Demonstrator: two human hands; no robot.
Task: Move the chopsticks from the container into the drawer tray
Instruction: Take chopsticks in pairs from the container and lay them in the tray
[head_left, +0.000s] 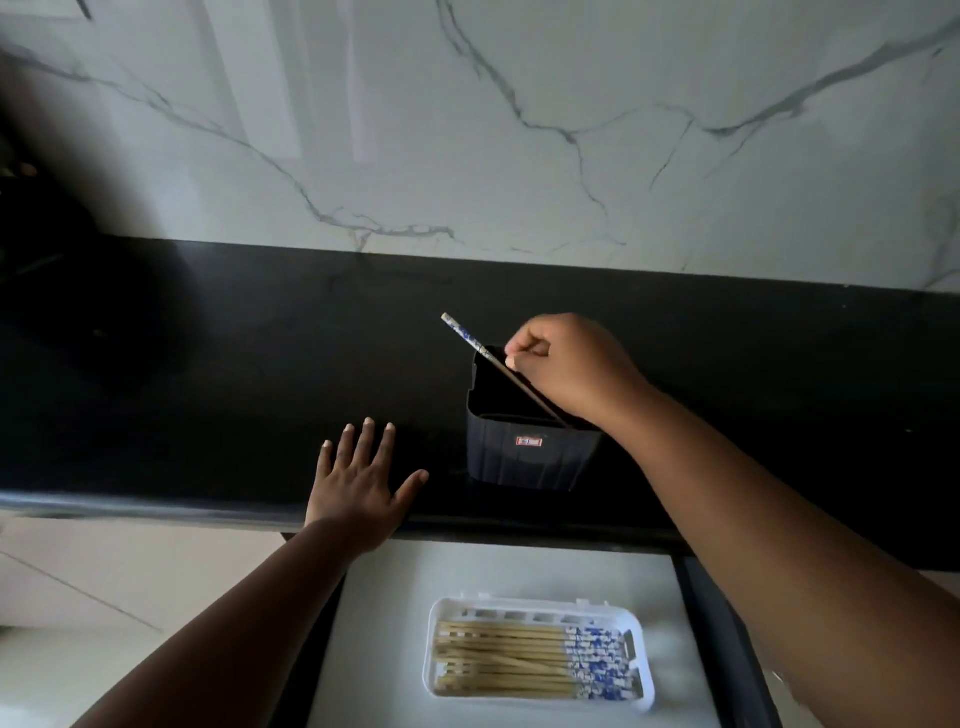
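Observation:
A dark ribbed container (530, 457) stands on the black countertop. One chopstick (475, 343) with a blue-and-white patterned top leans out of it toward the upper left. My right hand (569, 364) is over the container's mouth, fingers pinched on that chopstick. My left hand (363, 483) lies flat on the counter edge to the left of the container, fingers spread, holding nothing. Below, in the open drawer, a white slotted tray (641, 696) holds several chopsticks (519, 660) lying side by side, patterned ends to the right.
The black countertop (234, 389) runs across the view under a white marble backsplash (467, 130). The drawer's white bottom (384, 649) surrounds the tray, with a dark drawer side (727, 649) on the right. A dark object sits at the far left.

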